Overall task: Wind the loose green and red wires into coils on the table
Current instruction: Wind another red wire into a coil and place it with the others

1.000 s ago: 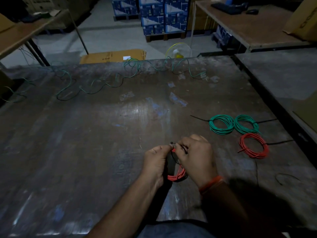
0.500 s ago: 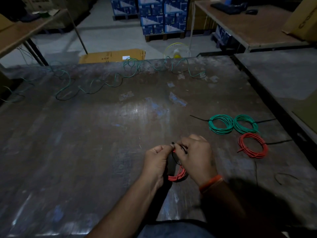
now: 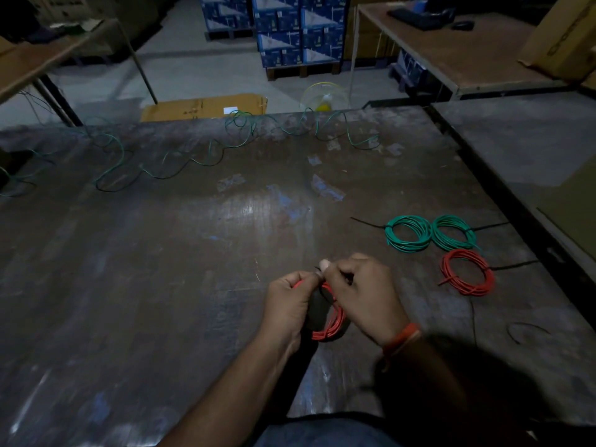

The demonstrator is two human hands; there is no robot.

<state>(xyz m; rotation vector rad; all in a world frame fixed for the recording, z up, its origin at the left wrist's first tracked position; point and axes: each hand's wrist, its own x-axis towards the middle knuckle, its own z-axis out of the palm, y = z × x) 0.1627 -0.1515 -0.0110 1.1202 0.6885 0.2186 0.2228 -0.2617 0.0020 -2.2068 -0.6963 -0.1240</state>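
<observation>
A small red coil (image 3: 329, 322) is held above the near middle of the bench (image 3: 161, 285), between both hands. The upper part of the coil is gripped by the left hand (image 3: 288, 304), whose fingers are curled round the red strands. The grip of the right hand (image 3: 364, 295) is closed at the top of the same coil, where a thin black tie (image 3: 317, 270) is pinched between thumb and forefinger; the exact hold on the tie is too small and dark to be made out. An orange band (image 3: 403, 338) is worn on the right wrist.

To the right, two green coils (image 3: 408, 233) are laid side by side and touching, each bound with a black tie. Just near of them a finished red coil (image 3: 467, 277) is laid flat, also bound with a black tie.

Along the far side of the bench a long loose green wire (image 3: 206, 159) is spread in irregular loops from the left edge towards the far right. A cardboard box (image 3: 206, 108) is seen on the floor beyond the far edge, and stacked blue cartons (image 3: 296, 30) stand further back.
</observation>
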